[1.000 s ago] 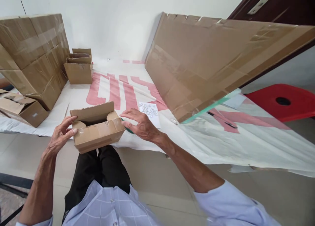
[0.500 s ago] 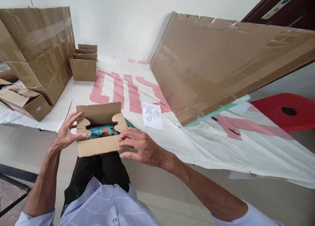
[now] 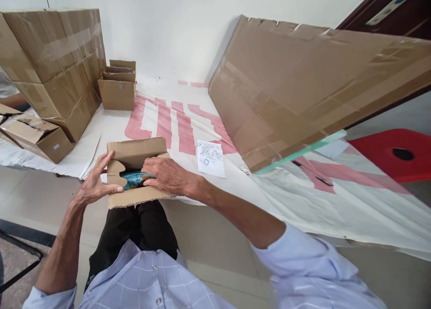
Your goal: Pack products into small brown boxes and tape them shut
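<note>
A small open cardboard box (image 3: 138, 148) sits at the table's front edge, its long flaps spread and a notched inner flap at the left end. Inside lies a blue printed packet (image 3: 134, 179). My left hand (image 3: 96, 179) grips the box's left end, thumb on the near side and fingers behind. My right hand (image 3: 164, 175) reaches in over the right half, fingers and thumb closed around the packet's right part. It hides that part and the right inner flap.
Taped cartons (image 3: 57, 57) are stacked at the left, with a smaller carton (image 3: 43, 136) before them. Several open boxes (image 3: 117, 93) stand behind. A drawn-on paper sheet (image 3: 211, 158) lies right of the box. A large cardboard panel (image 3: 296, 89) leans at right, near a red stool (image 3: 397, 154).
My right hand has moved left and up from the box's near right corner into its opening, onto the packet. My left hand keeps its hold on the left end.
</note>
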A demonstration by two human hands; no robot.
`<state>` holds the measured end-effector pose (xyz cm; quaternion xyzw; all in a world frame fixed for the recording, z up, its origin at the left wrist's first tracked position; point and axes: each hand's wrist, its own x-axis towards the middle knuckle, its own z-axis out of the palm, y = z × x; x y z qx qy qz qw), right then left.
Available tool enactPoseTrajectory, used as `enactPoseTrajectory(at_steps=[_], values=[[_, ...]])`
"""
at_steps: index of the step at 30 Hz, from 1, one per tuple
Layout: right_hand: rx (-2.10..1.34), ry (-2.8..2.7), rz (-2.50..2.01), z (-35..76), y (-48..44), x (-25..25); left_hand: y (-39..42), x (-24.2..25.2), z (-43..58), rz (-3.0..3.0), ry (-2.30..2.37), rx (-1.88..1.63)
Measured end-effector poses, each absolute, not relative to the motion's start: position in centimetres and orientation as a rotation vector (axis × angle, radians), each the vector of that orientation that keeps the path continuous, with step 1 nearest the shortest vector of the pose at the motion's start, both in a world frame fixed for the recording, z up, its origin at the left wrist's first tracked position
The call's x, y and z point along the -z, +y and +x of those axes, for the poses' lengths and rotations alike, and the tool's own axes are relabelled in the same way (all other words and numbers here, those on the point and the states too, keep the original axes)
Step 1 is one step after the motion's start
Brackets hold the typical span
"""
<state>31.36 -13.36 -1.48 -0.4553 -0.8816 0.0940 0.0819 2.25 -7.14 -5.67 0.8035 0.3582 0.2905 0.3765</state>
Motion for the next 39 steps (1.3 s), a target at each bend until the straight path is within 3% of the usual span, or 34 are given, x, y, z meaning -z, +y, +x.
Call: enactPoseTrajectory(at_steps=[7,12,16,22,32,39], values=[[-0.198,-2.976,-1.628,28.2,-10.8,2.0,-7.2,6.7,1.4,2.039,0.802,-0.736],[-0.144,-2.894,-1.664,28.8,-10.9,2.7,-7.5,6.0,1.8,2.047,0.824,-0.709],[-0.341,-2.676,-1.652,30.6,-11.3,1.9,-6.9,5.7,2.2,2.031,0.802,-0.718],[-0.605,-2.200,-1.282,33.5,-12.0,-0.4,-5.8,5.4,2.7,2.015,0.790,-0.731],[-1.336,-1.513,-1.119,35.6,-10.9,-1.9,-5.8,4.0,4.7,2.052,0.890,-0.801],[-1.542,-1.442,-1.070,35.9,-10.5,-2.4,-5.2,-0.8,6.5,2.074,0.765,-1.020]])
